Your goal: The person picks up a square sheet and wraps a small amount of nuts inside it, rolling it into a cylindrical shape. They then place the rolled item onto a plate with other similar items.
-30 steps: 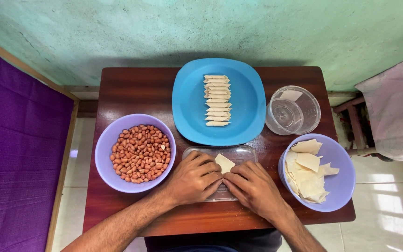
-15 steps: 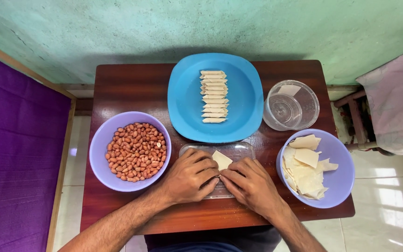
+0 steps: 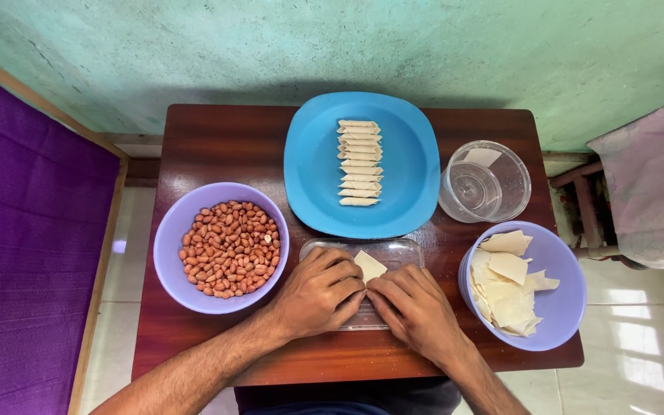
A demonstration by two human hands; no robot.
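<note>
Head view: wrapper (image 3: 369, 266) between fingertips (image 3: 356, 286) (touching)

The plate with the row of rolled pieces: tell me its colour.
The plate is plain bright blue, seen best in the head view.

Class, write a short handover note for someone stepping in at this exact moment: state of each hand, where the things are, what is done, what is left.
Left hand and right hand: both press a pale dough square on the clear tray.
Done: a row of rolled pieces lies on the blue plate.
Left: flat squares wait in the right purple bowl; peanuts fill the left purple bowl.
</note>
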